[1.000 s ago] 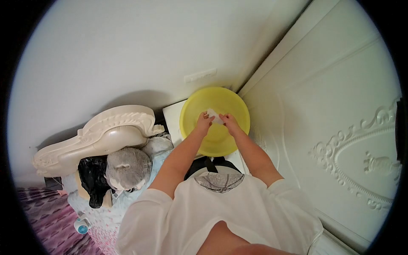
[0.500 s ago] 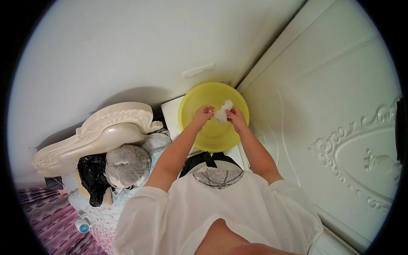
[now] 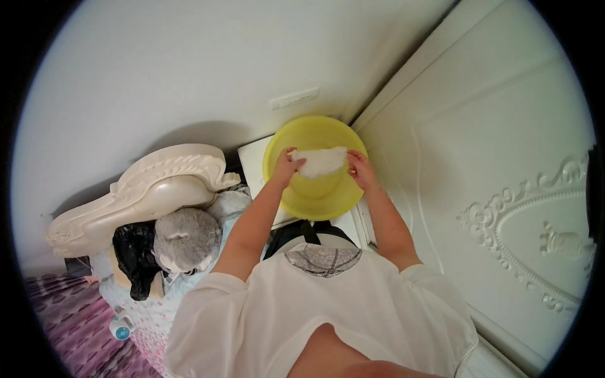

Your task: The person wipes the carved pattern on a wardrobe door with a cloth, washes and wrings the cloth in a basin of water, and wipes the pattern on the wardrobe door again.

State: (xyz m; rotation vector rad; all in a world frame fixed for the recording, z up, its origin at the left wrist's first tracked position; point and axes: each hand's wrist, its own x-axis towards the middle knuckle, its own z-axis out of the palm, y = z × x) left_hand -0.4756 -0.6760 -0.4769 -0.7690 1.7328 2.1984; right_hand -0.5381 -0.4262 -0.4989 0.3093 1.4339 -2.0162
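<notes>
Over the basin (image 3: 315,205), my left hand (image 3: 288,166) pinches one end of the white piece (image 3: 321,162), my right hand (image 3: 360,169) the other, both closed; it hides some basin, its material too blurred to tell

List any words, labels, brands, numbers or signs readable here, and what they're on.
No readable text.
White sheet, yellow basin: no lettering visible.
Shirt's grey patch: dark lines, no legible letters.
White object with blue disc: too small to read any marking.
</notes>
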